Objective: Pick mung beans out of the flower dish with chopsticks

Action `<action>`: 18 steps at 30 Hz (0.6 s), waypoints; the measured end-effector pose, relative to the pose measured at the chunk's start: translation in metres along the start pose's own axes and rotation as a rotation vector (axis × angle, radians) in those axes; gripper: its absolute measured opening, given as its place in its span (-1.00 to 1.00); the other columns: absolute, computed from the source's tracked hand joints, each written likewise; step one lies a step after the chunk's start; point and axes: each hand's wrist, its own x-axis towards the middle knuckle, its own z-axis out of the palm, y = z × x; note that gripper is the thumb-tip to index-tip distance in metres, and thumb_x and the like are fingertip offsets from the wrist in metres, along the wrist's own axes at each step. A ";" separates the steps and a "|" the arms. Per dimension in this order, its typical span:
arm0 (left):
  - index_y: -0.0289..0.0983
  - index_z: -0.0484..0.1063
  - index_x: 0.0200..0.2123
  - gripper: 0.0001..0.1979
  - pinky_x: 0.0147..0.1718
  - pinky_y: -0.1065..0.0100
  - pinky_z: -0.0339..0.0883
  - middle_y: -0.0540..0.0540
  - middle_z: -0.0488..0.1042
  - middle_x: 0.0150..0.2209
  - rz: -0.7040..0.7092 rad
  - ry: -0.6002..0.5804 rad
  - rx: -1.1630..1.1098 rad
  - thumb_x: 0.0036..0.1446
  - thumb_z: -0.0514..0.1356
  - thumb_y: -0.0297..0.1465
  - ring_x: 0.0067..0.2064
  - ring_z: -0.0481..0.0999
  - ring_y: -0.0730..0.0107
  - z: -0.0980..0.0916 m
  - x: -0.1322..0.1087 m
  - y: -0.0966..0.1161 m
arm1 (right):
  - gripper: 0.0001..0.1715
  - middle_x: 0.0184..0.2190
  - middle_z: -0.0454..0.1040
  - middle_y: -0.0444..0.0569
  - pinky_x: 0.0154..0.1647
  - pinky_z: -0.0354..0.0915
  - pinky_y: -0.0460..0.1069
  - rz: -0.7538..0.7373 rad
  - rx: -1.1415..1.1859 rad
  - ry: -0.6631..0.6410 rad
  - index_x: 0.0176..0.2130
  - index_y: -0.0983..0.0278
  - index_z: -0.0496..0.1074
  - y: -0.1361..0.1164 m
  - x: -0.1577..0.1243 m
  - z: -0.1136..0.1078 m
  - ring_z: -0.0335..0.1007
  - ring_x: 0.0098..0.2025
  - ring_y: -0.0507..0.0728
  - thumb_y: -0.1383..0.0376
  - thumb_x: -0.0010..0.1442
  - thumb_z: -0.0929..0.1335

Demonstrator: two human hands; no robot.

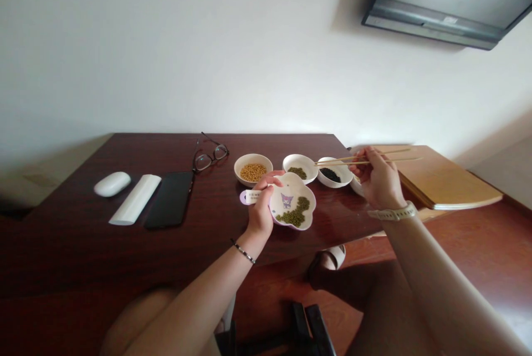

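Note:
My left hand (pixel 262 206) grips a flower-shaped bowl (pixel 285 185) with a purple rim and a printed cartoon figure, tilted so the green beans (pixel 296 213) lie along its near right side. A pair of wooden chopsticks (pixel 341 162) is in my right hand (pixel 379 179), tips pointing left over a white bowl (pixel 310 163) with some green beans inside. To the right stands a white bowl (pixel 337 181) of black beans; another, mostly hidden behind my right hand, shows only its edge. Left of these is a white bowl (pixel 239 166) of yellow soybeans (pixel 253 172).
Eyeglasses (pixel 211 158), a black phone (pixel 169 201), a white glasses case (pixel 135 200) and a rounded white case (pixel 112 184) lie on the left of the dark wooden table (pixel 83 240). A lighter wooden surface (pixel 449 179) adjoins at right. A television (pixel 449 1) hangs on the wall.

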 end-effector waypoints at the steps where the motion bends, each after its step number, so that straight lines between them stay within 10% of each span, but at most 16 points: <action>1: -0.18 0.55 -0.32 -0.81 0.33 -0.02 0.25 -0.14 0.65 0.08 -0.005 0.001 0.004 0.29 0.14 -0.36 0.26 0.52 -0.03 0.000 0.000 0.000 | -0.68 -0.41 0.51 -0.15 -0.53 0.42 -0.21 -0.012 -0.010 0.021 -0.34 0.25 0.55 0.006 0.004 -0.001 0.49 -0.52 -0.06 0.08 0.26 0.56; 9: -0.18 0.57 -0.30 -0.80 0.28 0.04 0.31 -0.12 0.64 0.11 -0.039 -0.006 0.020 0.28 0.14 -0.39 0.26 0.53 0.00 -0.002 -0.002 0.002 | -0.59 -0.42 0.49 -0.15 -0.52 0.42 -0.19 -0.046 -0.046 0.012 -0.33 0.24 0.54 0.039 0.006 0.007 0.52 -0.50 -0.04 -0.01 0.25 0.57; 18: -0.18 0.60 -0.29 -0.76 0.36 -0.05 0.23 -0.11 0.64 0.11 -0.011 -0.003 0.023 0.32 0.12 -0.42 0.29 0.50 -0.04 0.000 0.000 0.007 | -0.66 -0.35 0.49 -0.11 -0.53 0.40 -0.16 0.145 -0.005 -0.218 -0.32 0.22 0.53 0.019 -0.027 0.003 0.41 -0.49 -0.02 0.05 0.33 0.53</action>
